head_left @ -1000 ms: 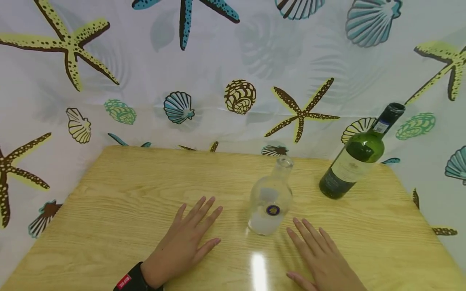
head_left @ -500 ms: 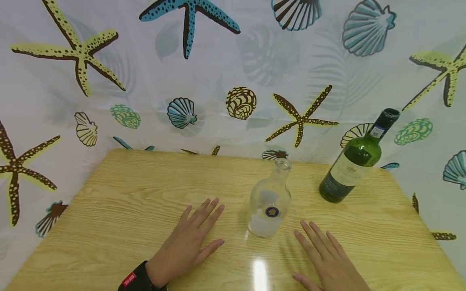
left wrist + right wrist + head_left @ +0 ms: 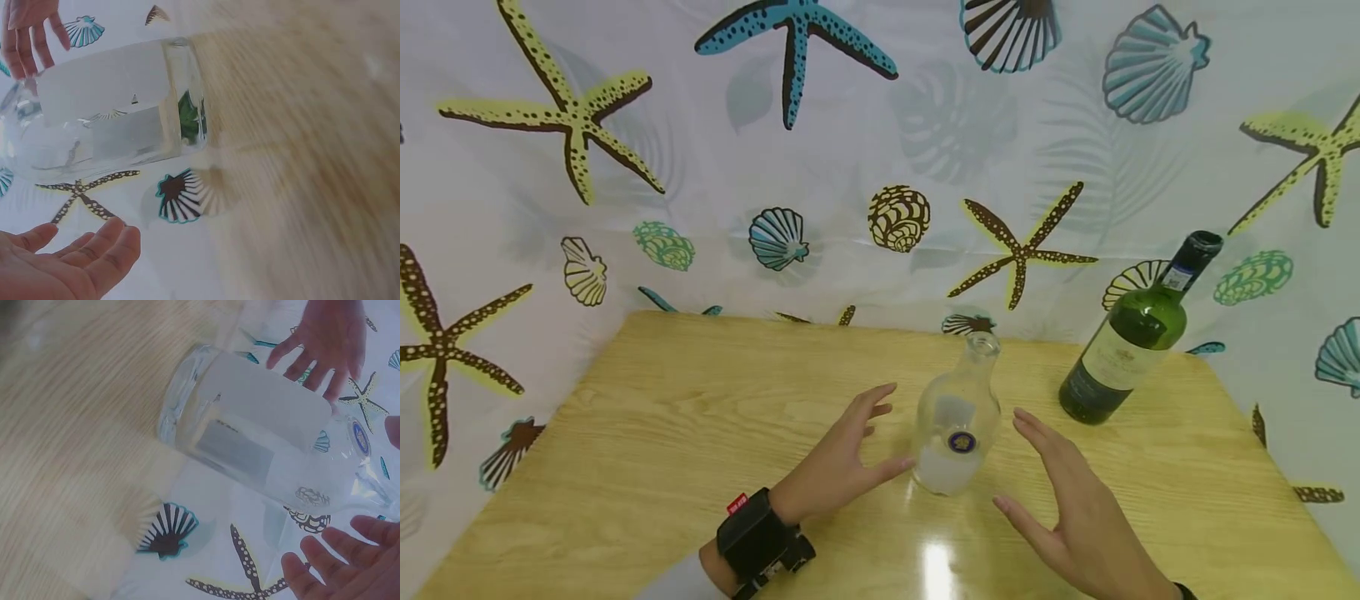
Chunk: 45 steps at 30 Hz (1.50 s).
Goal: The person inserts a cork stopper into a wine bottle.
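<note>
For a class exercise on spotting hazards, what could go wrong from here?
The left hand and right hand flank the clear glass bottle closely, so a nudge might tip it. Being smooth, it could slip from a loose grip. The green wine bottle stands beyond the right hand, so a wide swing might knock it.

Behind your left hand (image 3: 841, 462) you've got a chunky black strap (image 3: 751, 535), red tag (image 3: 737, 503), pale grey sleeve (image 3: 681, 582); right hand (image 3: 1082, 512), black band (image 3: 1184, 591).

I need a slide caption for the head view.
Left hand and right hand flank a clear bottle, green bottle farther right.
</note>
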Available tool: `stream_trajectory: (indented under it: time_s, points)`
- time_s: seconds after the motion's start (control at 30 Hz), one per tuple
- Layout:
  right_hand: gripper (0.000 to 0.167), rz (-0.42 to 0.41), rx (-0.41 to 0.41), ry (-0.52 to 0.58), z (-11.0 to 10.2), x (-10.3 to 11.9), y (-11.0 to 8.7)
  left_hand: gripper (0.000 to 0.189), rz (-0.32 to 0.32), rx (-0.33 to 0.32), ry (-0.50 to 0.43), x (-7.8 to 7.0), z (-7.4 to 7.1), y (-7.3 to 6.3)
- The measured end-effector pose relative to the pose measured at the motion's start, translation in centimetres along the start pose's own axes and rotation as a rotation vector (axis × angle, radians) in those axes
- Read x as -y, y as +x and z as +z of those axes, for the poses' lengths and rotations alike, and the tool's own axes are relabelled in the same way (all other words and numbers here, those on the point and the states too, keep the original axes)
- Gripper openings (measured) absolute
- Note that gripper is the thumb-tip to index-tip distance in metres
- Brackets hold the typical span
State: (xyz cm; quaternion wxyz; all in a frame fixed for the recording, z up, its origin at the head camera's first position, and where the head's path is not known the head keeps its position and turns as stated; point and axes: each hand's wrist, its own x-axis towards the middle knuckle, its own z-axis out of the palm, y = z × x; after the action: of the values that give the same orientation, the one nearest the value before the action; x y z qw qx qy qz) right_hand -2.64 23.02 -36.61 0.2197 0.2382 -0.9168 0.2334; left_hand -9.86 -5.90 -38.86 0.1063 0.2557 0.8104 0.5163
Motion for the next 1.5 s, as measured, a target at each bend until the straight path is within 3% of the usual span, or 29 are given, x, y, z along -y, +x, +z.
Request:
stream_trajectory:
  time_s: [0.13,0.23,0.53,0.7,1.03,1.5]
  points:
    - [0.093,0.084,0.024,0.072,0.6,0.0,0.9,0.090,-0.030,0.042,-0.124,0.7,0.6,1.5]
    - [0.093,0.119,0.052,0.136,1.3,0.0,1.9,0.092,-0.002,0.068,-0.168,1.1,1.0,2.3]
    - [0.086,0.148,0.095,0.329,2.3,0.2,4.5,0.095,0.060,0.124,-0.202,1.0,2.3,4.8]
    - [0.076,0.160,0.099,0.328,2.5,0.3,5.2,0.095,0.070,0.132,-0.204,0.8,2.5,5.4]
    - [0.070,0.140,0.094,0.302,2.5,0.0,5.7,0.090,0.075,0.139,-0.222,0.6,2.4,5.5]
    - [0.070,0.127,0.123,0.315,2.7,1.6,5.0,0.089,0.028,0.109,-0.202,0.0,2.0,2.8]
